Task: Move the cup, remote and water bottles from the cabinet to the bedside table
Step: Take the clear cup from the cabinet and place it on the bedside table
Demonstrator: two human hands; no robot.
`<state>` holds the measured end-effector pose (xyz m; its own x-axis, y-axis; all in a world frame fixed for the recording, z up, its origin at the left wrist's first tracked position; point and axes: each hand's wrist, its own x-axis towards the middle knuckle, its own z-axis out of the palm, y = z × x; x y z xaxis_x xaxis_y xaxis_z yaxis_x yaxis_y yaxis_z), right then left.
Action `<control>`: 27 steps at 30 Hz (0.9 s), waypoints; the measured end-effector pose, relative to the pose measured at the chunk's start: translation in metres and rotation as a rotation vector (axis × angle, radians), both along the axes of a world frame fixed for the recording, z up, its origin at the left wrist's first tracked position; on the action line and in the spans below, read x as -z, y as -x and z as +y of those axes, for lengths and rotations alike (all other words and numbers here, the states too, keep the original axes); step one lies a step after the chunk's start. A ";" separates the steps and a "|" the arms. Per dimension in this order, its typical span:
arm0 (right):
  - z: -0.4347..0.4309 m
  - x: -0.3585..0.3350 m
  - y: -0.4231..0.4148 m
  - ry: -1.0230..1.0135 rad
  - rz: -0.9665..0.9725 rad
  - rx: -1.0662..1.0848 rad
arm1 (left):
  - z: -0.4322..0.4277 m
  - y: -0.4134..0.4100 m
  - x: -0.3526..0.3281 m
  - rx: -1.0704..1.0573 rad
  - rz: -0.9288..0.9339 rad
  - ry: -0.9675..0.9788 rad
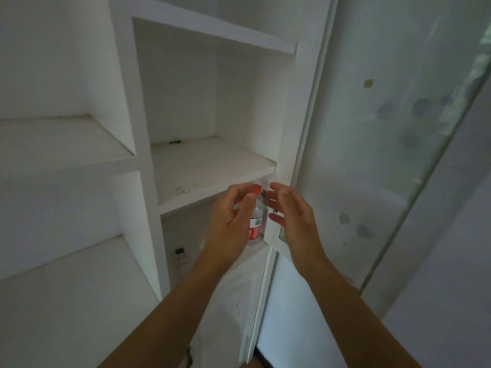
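**Bottle in reach, nothing seen delivered yet**

The water bottle (255, 224) stands at the right edge of the cabinet's (142, 115) lower compartment, just under the middle shelf. Its long axis is vertical, with the red cap (256, 189) pointing up and the red label facing near.

The left hand (228, 221) curves round the bottle's neck and shoulder, thumb across the front. I cannot tell whether the fingers actually press on it. The right hand (291, 216) hovers just right of the bottle, fingers spread and relaxed, holding nothing.

The remote (182, 257) lies flat further left in the same compartment, its long axis running near to far (it is too blurred for more).

By my reading the task is at an early stage, since at least 1 bottle and the remote are not yet moved. The cup, any 2nd bottle and the bedside table are out of view, so their status is unknown.
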<state>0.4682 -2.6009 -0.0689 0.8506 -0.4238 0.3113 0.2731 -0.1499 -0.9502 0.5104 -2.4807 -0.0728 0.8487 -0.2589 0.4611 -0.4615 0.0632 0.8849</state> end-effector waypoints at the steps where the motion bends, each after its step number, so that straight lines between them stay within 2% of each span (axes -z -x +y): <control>1: 0.001 0.005 -0.002 -0.012 0.015 -0.014 | 0.002 0.000 0.007 -0.012 0.029 0.009; 7: 0.004 0.034 -0.026 -0.050 0.081 -0.064 | 0.014 -0.009 0.042 -0.151 0.133 -0.030; 17: -0.024 0.086 -0.079 -0.017 0.123 -0.293 | 0.010 -0.048 0.093 -0.561 0.272 -0.055; 22: -0.041 0.111 -0.100 -0.048 0.199 -0.386 | 0.002 -0.054 0.118 -0.647 0.306 -0.050; 27: -0.035 0.129 -0.116 -0.075 0.244 -0.418 | 0.008 -0.065 0.140 -0.699 0.307 -0.125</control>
